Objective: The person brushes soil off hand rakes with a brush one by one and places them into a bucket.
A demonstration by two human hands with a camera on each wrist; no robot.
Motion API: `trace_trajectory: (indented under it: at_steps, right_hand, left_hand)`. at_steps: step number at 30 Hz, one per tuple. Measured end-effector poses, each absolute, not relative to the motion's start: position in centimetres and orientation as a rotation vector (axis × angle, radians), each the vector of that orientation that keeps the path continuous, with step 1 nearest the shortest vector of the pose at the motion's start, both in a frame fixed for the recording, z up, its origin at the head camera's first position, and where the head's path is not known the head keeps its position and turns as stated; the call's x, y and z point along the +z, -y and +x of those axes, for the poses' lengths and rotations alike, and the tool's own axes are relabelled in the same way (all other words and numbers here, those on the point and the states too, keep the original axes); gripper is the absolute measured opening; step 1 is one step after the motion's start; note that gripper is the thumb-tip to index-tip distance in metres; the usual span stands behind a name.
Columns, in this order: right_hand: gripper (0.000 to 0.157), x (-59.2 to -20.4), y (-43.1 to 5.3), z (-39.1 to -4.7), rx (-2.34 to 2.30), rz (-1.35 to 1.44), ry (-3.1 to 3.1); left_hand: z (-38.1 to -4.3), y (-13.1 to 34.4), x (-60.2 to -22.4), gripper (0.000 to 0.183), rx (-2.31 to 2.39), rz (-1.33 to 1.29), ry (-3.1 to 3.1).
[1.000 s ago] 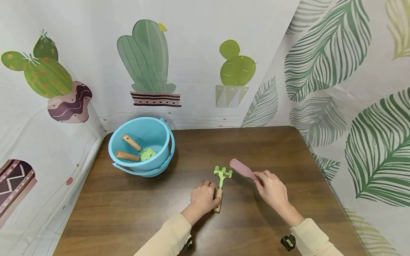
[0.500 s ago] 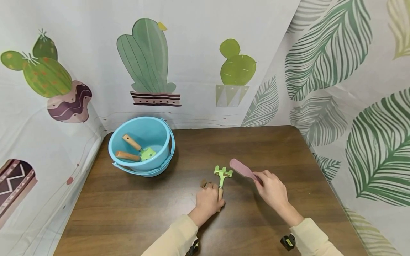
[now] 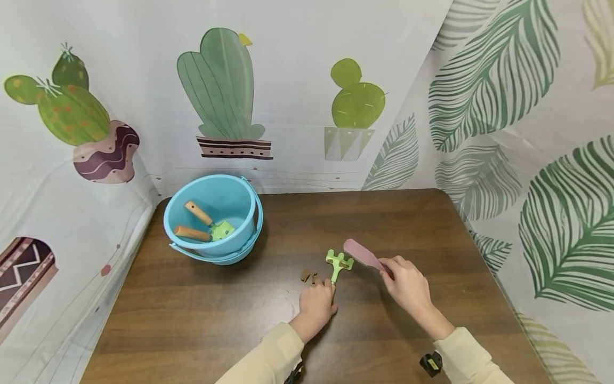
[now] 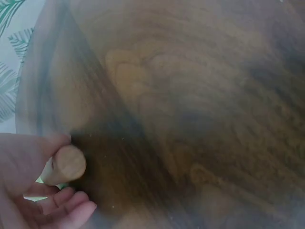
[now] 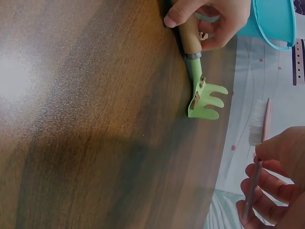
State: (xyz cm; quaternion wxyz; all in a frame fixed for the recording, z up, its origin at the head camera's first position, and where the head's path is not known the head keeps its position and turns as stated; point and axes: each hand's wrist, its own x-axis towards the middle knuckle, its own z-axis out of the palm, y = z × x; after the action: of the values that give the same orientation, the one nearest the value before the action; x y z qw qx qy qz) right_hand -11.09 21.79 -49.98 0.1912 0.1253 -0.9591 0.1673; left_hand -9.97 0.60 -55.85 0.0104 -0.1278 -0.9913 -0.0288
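Observation:
A small hand rake [image 3: 338,266] with a green three-pronged head and a wooden handle is in my left hand [image 3: 316,305]. Thumb and fingers grip the handle, whose round end [image 4: 70,162] shows in the left wrist view. Brown bits [image 5: 195,101] cling to the green head in the right wrist view. My right hand [image 3: 408,282] holds a pink brush [image 3: 363,253] by its handle, its head close to the rake's prongs. White bristles [image 5: 258,121] show on the brush in the right wrist view. More brown pieces [image 3: 305,275] lie on the table just beyond my left fingers.
At the back left of the brown wooden table [image 3: 201,309] stands a light blue bucket [image 3: 249,234]. Inside it lie tools with wooden handles [image 3: 198,213] and a green head [image 3: 222,230]. A printed cloth [image 3: 297,96] hangs behind the table.
My left hand has moved right from beside the rake and taken hold of its handle. The rake has shifted slightly right, and brown pieces show where the fingers were. My right hand stays put.

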Motion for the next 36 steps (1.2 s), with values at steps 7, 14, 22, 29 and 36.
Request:
trace_trajectory:
  at_steps: [7, 14, 22, 29, 36]
  right_hand:
    - [0.025, -50.1, -21.8, -11.1, 0.48, 0.343, 2.707]
    - [0.025, -50.3, -21.9, -11.0, 0.479, 0.345, 2.697]
    - [0.026, -50.3, -21.9, -10.9, 0.484, 0.338, 2.703]
    - [0.026, -50.3, -21.9, -10.9, 0.49, 0.342, 2.705]
    - [0.026, -50.3, -22.0, -10.9, 0.493, 0.333, 2.714]
  left_hand:
    - [-9.8, -0.9, -55.9, 0.04, -0.059, -0.416, 3.044]
    - [-9.9, -1.0, -55.5, 0.031, -0.07, -0.401, 3.116]
    - [-10.2, -0.9, -55.2, 0.023, -0.065, -0.389, 3.148]
    - [-10.5, -0.8, -54.8, 0.02, -0.089, -0.35, 3.144]
    - [-10.9, -0.7, -54.6, 0.019, -0.115, -0.322, 3.126]
